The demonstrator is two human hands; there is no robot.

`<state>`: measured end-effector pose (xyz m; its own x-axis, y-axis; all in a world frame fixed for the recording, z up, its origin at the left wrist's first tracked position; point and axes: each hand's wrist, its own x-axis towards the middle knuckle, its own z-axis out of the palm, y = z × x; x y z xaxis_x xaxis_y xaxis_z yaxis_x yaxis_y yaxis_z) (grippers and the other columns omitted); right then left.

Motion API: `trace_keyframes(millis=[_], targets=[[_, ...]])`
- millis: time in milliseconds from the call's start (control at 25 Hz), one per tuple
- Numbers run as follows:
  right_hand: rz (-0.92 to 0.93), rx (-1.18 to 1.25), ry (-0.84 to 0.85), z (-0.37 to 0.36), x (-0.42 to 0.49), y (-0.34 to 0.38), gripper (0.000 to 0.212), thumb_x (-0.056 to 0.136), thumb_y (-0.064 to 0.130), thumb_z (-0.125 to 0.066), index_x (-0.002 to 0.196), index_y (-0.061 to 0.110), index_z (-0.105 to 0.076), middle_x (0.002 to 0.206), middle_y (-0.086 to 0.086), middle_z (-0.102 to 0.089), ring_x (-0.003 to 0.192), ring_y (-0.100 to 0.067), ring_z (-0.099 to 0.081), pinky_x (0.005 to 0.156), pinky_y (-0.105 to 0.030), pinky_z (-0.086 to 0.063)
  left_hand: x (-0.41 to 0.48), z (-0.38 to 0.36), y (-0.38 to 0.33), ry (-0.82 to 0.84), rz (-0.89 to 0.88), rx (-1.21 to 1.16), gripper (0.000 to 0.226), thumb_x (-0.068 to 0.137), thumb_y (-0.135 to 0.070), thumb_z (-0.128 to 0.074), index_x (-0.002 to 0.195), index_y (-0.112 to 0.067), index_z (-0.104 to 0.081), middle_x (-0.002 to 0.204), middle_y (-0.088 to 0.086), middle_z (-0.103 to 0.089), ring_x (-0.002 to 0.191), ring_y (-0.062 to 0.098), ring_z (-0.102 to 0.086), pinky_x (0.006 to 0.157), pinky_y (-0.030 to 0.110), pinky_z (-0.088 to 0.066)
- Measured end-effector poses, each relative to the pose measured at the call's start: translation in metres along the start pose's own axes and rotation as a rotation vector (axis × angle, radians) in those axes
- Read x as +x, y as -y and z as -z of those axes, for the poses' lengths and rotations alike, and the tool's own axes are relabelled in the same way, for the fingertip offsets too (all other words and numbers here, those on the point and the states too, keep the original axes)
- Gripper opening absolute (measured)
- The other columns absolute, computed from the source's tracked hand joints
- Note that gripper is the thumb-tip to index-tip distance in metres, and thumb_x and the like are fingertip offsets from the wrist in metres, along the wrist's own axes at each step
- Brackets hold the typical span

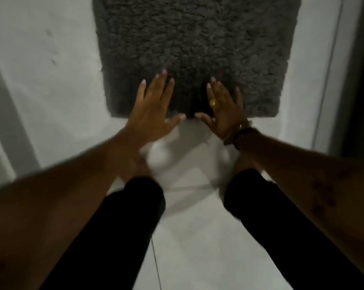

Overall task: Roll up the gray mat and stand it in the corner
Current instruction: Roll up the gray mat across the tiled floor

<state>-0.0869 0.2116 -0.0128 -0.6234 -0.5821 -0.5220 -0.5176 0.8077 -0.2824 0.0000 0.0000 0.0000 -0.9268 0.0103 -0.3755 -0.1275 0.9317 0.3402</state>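
Observation:
A shaggy gray mat (pixel 193 42) lies flat and unrolled on the pale tiled floor, running from the top of the head view down to its near edge around mid-frame. My left hand (pixel 153 107) hovers over that near edge, left of centre, fingers spread and holding nothing. My right hand (pixel 225 107), with a yellow ring and dark wristbands, is beside it over the same edge, fingers also apart and empty. Whether the palms touch the pile is unclear. The two thumbs nearly meet.
Pale floor tiles (pixel 51 91) surround the mat on the left, right and near sides. A dark vertical frame or door edge (pixel 358 70) stands along the right. My legs in black trousers (pixel 122 227) are below the hands.

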Motion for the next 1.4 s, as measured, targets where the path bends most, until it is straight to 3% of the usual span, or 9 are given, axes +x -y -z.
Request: trace_keyframes(millis=[120,280,480,600,760,960,1080,1200,1400], targets=[[-0.004,-0.148,-0.170,-0.070,0.023,-0.030,0.093,0.087,0.067,-0.049,0.153,0.008,-0.018,0.162,-0.013,-0.010,0.149,-0.029,-0.015,0.113,-0.066,-0.009,0.021,-0.069,0.017,-0.001,0.011,0.052,0.120,0.076,-0.086,-0.045,0.158,-0.004,-0.017,0.167,0.022,-0.011,0.154,0.037,-0.013,0.122,0.061,-0.008],[0.180,-0.326,-0.473,-0.097,0.033,-0.049,0.074,0.092,0.059,-0.044,0.142,0.004,-0.042,0.147,-0.023,-0.044,0.134,-0.038,-0.044,0.098,-0.070,-0.033,0.025,-0.095,0.027,-0.112,-0.009,0.132,0.119,0.076,-0.086,-0.049,0.157,-0.004,-0.020,0.165,0.025,-0.019,0.153,0.038,-0.015,0.121,0.060,-0.008],[0.298,-0.325,-0.715,-0.072,0.059,-0.046,0.015,0.090,0.017,-0.067,0.086,0.003,-0.069,0.102,-0.021,-0.072,0.088,-0.037,-0.068,0.082,-0.054,-0.051,0.020,-0.085,0.004,-0.220,-0.073,0.322,0.073,0.090,-0.049,-0.059,0.147,-0.006,-0.042,0.157,0.022,-0.041,0.146,0.035,-0.033,0.119,0.059,-0.021],[0.315,-0.260,-0.665,-0.057,0.066,-0.042,0.011,0.084,0.007,-0.074,0.080,-0.002,-0.068,0.090,-0.022,-0.070,0.080,-0.037,-0.067,0.083,-0.056,-0.050,0.038,-0.073,0.003,-0.251,-0.058,0.371,0.027,0.086,-0.027,-0.070,0.109,-0.015,-0.073,0.124,0.013,-0.071,0.118,0.032,-0.065,0.107,0.058,-0.043],[0.167,-0.114,-0.772,-0.026,0.074,-0.039,0.020,0.095,0.020,-0.058,0.095,0.001,-0.065,0.100,-0.023,-0.067,0.091,-0.039,-0.063,0.092,-0.049,-0.037,0.066,-0.046,0.023,-0.157,-0.099,0.303,0.019,0.093,-0.035,-0.065,0.089,-0.018,-0.074,0.089,0.003,-0.073,0.084,0.028,-0.066,0.086,0.039,-0.048],[0.084,-0.066,-0.558,-0.046,0.049,0.009,0.059,0.094,0.043,-0.042,0.140,0.006,-0.045,0.151,-0.021,-0.039,0.137,-0.033,-0.036,0.110,-0.054,-0.021,0.091,-0.023,0.025,-0.002,0.013,0.127,0.031,0.095,-0.042,-0.061,0.107,-0.018,-0.075,0.107,0.007,-0.071,0.111,0.032,-0.055,0.096,0.042,-0.028],[0.049,-0.073,-0.419,-0.060,0.063,0.006,0.067,0.094,0.049,-0.038,0.147,0.007,-0.038,0.156,-0.016,-0.032,0.141,-0.032,-0.035,0.114,-0.056,-0.017,0.089,-0.021,0.016,-0.122,0.028,0.176,0.030,0.092,-0.039,-0.066,0.108,-0.016,-0.074,0.114,0.009,-0.069,0.114,0.032,-0.055,0.100,0.045,-0.029],[0.077,-0.102,-0.447,-0.052,0.099,-0.014,0.067,0.097,0.053,-0.025,0.149,0.011,-0.034,0.157,-0.013,-0.031,0.134,-0.030,-0.043,0.114,-0.057,-0.016,0.077,-0.037,0.002,-0.400,0.048,0.204,0.042,0.094,-0.022,-0.058,0.135,-0.012,-0.056,0.145,0.019,-0.053,0.137,0.037,-0.043,0.111,0.050,-0.024],[0.275,-0.149,-0.474,-0.024,0.134,-0.021,0.065,0.099,0.049,-0.024,0.150,0.010,-0.030,0.158,-0.013,-0.029,0.144,-0.027,-0.028,0.115,-0.059,-0.009,0.068,-0.068,0.002,-0.285,-0.001,0.156,0.059,0.099,-0.035,-0.048,0.145,0.001,-0.045,0.155,0.025,-0.042,0.146,0.039,-0.037,0.120,0.053,-0.023]])
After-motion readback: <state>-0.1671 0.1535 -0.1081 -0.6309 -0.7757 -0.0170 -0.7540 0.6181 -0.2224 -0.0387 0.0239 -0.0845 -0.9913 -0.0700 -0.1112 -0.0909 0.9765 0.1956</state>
